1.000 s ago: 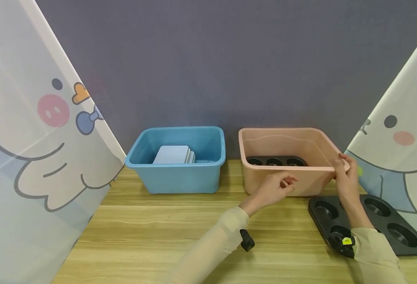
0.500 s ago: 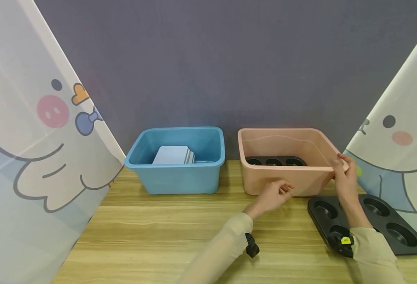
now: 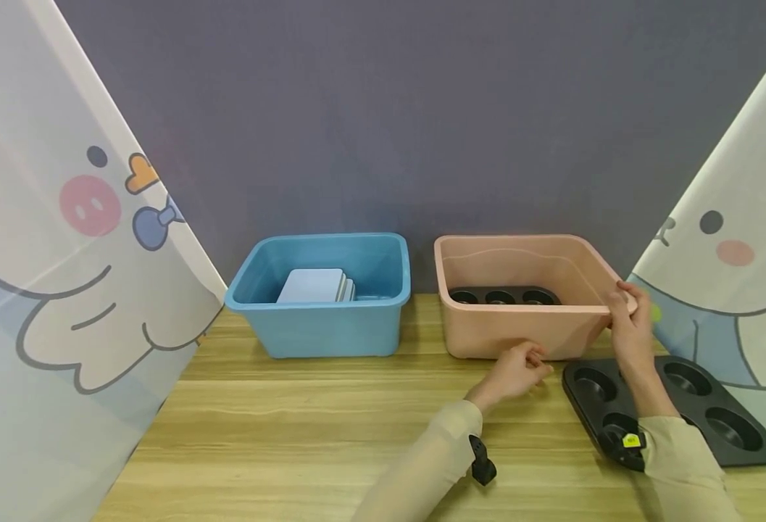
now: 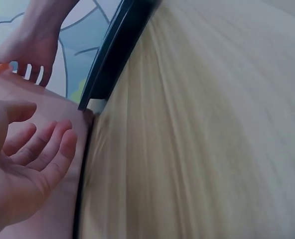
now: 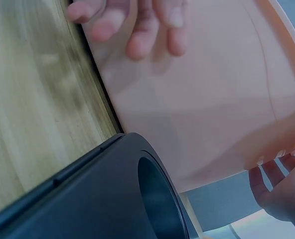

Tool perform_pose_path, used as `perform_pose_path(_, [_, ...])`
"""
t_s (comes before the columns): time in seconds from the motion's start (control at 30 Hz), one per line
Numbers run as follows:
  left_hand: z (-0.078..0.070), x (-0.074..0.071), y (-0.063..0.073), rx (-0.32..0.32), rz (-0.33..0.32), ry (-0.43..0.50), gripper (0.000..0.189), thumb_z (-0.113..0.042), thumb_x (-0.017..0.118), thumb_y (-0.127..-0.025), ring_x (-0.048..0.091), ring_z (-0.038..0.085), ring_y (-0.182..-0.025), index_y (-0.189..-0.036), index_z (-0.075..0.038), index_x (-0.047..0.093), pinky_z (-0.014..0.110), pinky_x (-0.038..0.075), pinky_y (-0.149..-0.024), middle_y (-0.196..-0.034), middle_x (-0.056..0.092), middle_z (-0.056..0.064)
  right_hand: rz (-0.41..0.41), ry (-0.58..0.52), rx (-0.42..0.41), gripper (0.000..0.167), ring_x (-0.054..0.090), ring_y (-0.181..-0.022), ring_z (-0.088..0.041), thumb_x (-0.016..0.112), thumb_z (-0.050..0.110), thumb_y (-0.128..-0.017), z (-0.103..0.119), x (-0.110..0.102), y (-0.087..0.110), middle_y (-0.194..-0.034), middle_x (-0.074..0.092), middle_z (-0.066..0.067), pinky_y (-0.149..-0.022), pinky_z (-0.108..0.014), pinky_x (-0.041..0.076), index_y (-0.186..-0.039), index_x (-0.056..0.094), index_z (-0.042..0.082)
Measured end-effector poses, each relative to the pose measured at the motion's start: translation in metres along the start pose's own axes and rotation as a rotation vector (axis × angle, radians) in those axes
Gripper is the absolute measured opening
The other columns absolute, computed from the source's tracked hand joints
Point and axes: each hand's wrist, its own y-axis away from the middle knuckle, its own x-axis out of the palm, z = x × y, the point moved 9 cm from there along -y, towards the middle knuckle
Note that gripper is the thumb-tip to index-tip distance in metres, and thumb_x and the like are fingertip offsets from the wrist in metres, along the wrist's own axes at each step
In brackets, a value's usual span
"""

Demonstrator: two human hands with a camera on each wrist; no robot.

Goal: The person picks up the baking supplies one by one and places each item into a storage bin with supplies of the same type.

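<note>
My right hand [image 3: 632, 330] grips the right front corner of a pink plastic bin [image 3: 506, 330] by its rim. In the right wrist view, its curled fingers [image 5: 259, 186] hook around that rim. Low in front of the bin hovers my left hand [image 3: 514, 371], fingers loosely bent and nothing in them. The left wrist view shows this left palm [image 4: 23, 184] close to the bin's front wall; whether it touches cannot be told. Inside the bin lies a dark muffin pan [image 3: 516, 294], partly hidden by the front wall. Another muffin pan [image 3: 696, 417] rests under my right forearm.
Left of the pink bin stands a blue bin [image 3: 330, 330] holding several pale, flat square-cornered pieces [image 3: 311, 285]. Both bins sit at the back of a wooden table [image 3: 278, 435], against a grey partition [image 3: 383, 116]. Printed panels [image 3: 154, 326] flank the sides.
My left hand has moved down and slightly right, from near the bin's front rim to the foot of its front wall. The right hand keeps its grip on the corner.
</note>
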Motion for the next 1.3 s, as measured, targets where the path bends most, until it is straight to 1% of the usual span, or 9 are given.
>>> perform_pose_path(0.1, [0.004, 0.006, -0.001, -0.046, 0.004, 0.024, 0.034, -0.018, 0.069, -0.093, 0.068, 0.011, -0.07, -0.126, -0.011, 0.062, 0.019, 0.051, -0.052, -0.09, 0.063, -0.008, 0.003, 0.017, -0.004, 0.031, 0.048, -0.091, -0.002, 0.051, 0.022, -0.103, 0.002, 0.0, 0.001, -0.123, 0.043, 0.01, -0.069, -0.008, 0.043, -0.133, 0.043, 0.023])
perform_pose_path(0.17, [0.005, 0.01, -0.001, -0.064, 0.015, 0.041, 0.036, -0.018, 0.069, -0.093, 0.068, 0.012, -0.069, -0.128, -0.012, 0.06, 0.02, 0.051, -0.052, -0.089, 0.061, -0.008, 0.003, 0.024, 0.001, 0.031, 0.048, -0.091, -0.002, 0.051, 0.022, -0.103, 0.002, -0.001, 0.001, -0.124, 0.042, 0.011, -0.069, -0.008, 0.043, -0.133, 0.043, 0.023])
perform_pose_path(0.37, [0.005, 0.022, 0.001, -0.09, 0.056, 0.074, 0.039, -0.017, 0.07, -0.093, 0.067, 0.013, -0.064, -0.13, -0.012, 0.058, 0.024, 0.054, -0.053, -0.09, 0.061, -0.007, -0.009, 0.023, 0.014, 0.032, 0.046, -0.099, -0.004, 0.05, 0.023, -0.103, 0.001, -0.005, 0.001, -0.133, 0.04, 0.008, -0.071, -0.008, 0.043, -0.134, 0.043, 0.023])
perform_pose_path(0.57, [0.006, 0.032, 0.004, -0.106, 0.076, 0.074, 0.039, -0.018, 0.07, -0.094, 0.064, 0.012, -0.06, -0.131, -0.015, 0.058, 0.025, 0.054, -0.052, -0.091, 0.061, -0.007, -0.02, 0.033, 0.016, 0.031, 0.047, -0.097, -0.004, 0.051, 0.024, -0.103, -0.002, -0.006, 0.0, -0.133, 0.04, 0.009, -0.071, -0.008, 0.043, -0.133, 0.043, 0.024])
perform_pose_path(0.77, [0.007, 0.039, 0.004, -0.128, 0.094, 0.116, 0.04, -0.015, 0.069, -0.094, 0.064, 0.014, -0.06, -0.132, -0.016, 0.057, 0.027, 0.054, -0.052, -0.091, 0.062, -0.005, -0.016, 0.027, 0.016, 0.033, 0.048, -0.1, -0.006, 0.05, 0.023, -0.103, -0.003, -0.004, 0.001, -0.131, 0.04, 0.008, -0.072, -0.008, 0.044, -0.135, 0.043, 0.022])
perform_pose_path(0.9, [0.005, 0.038, 0.001, -0.153, 0.093, 0.092, 0.041, -0.017, 0.07, -0.093, 0.067, 0.015, -0.062, -0.132, -0.016, 0.056, 0.028, 0.054, -0.052, -0.095, 0.064, -0.004, -0.024, 0.032, 0.012, 0.033, 0.048, -0.101, -0.006, 0.05, 0.024, -0.104, -0.003, -0.005, 0.0, -0.13, 0.041, 0.006, -0.073, -0.008, 0.044, -0.136, 0.043, 0.022])
perform_pose_path(1.07, [0.004, 0.04, 0.0, -0.193, 0.084, 0.056, 0.045, -0.017, 0.071, -0.092, 0.067, 0.015, -0.064, -0.133, -0.016, 0.054, 0.028, 0.054, -0.052, -0.101, 0.066, -0.002, -0.025, 0.03, 0.014, 0.034, 0.048, -0.098, -0.005, 0.05, 0.025, -0.104, -0.006, -0.004, -0.002, -0.132, 0.041, 0.006, -0.072, -0.009, 0.044, -0.137, 0.043, 0.022])
perform_pose_path(1.17, [0.004, 0.041, -0.002, -0.201, 0.071, 0.044, 0.048, -0.017, 0.073, -0.091, 0.067, 0.015, -0.062, -0.134, -0.017, 0.054, 0.028, 0.054, -0.051, -0.1, 0.066, -0.002, -0.019, 0.032, 0.011, 0.036, 0.048, -0.098, -0.005, 0.05, 0.025, -0.104, -0.005, -0.002, -0.003, -0.132, 0.041, 0.006, -0.072, -0.009, 0.044, -0.138, 0.042, 0.02])
perform_pose_path(1.3, [0.004, 0.048, -0.003, -0.206, 0.09, 0.064, 0.058, -0.018, 0.077, -0.087, 0.064, 0.016, -0.057, -0.139, -0.021, 0.05, 0.028, 0.054, -0.051, -0.095, 0.063, -0.002, -0.025, 0.07, 0.009, 0.037, 0.048, -0.097, -0.005, 0.049, 0.025, -0.104, -0.001, -0.001, -0.001, -0.13, 0.041, 0.007, -0.072, -0.01, 0.043, -0.14, 0.042, 0.018])
